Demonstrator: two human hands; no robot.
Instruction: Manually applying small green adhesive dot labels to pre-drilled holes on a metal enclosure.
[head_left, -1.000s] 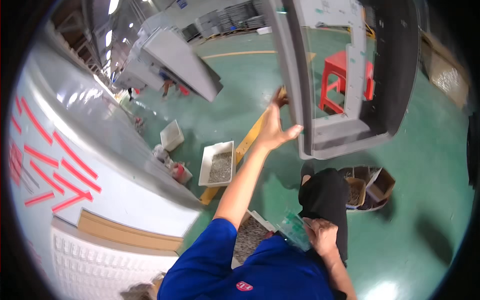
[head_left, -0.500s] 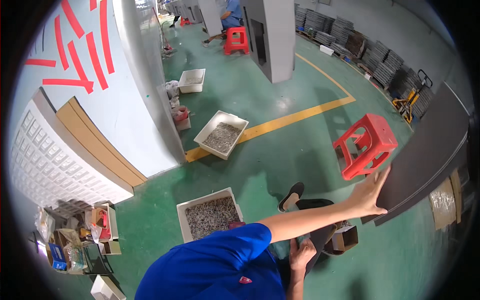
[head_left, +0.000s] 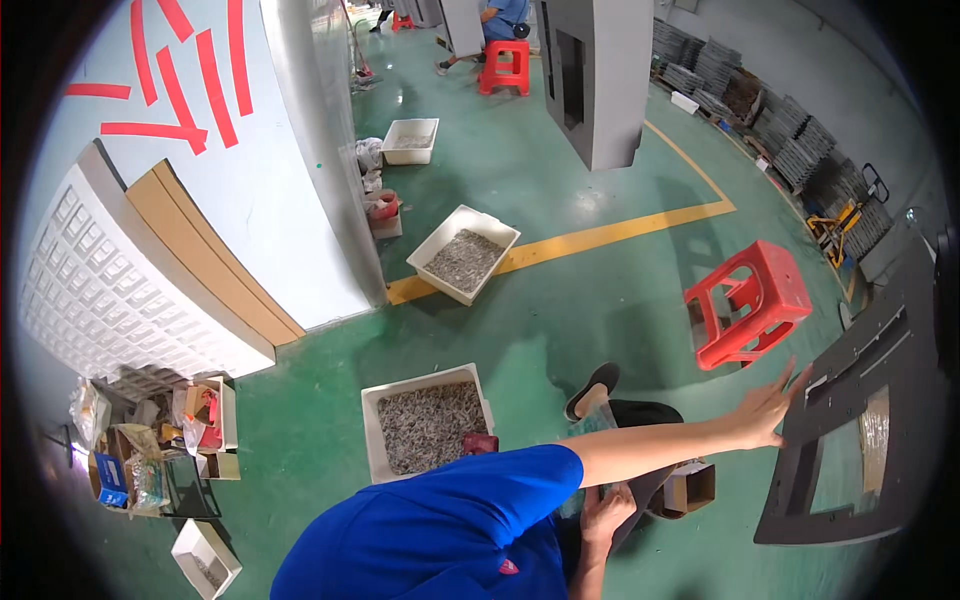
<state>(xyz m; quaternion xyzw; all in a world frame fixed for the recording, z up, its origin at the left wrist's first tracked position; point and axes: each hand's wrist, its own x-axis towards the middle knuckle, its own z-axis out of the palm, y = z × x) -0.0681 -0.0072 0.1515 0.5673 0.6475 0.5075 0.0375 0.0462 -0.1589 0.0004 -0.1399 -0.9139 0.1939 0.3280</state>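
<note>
My left arm reaches across to the right. My left hand [head_left: 768, 408], fingers stretched and spread, is at the near edge of a dark grey panel [head_left: 800, 470], its fingertips seeming to touch it. The panel is tilted, with slots and a large rectangular opening; its far right part runs into the dark rim of the picture. Low over my lap, my right hand [head_left: 607, 512] is closed, its fingers curled around something I cannot make out. Above it, partly behind my left arm, a clear greenish plastic piece [head_left: 595, 420] lies near my leg.
A red stool [head_left: 755, 300] stands beyond my left hand. White bins of small metal parts [head_left: 430, 425] [head_left: 465, 260] sit on the green floor. Another grey panel [head_left: 605, 90] hangs ahead. An open cardboard box [head_left: 690, 488] is by my leg. A seated person in blue [head_left: 503, 18] is far off.
The dark panel has turned from its plain side, so its slots and opening now show. My left hand has shifted to the right with its edge. My right hand stays at my lap.
</note>
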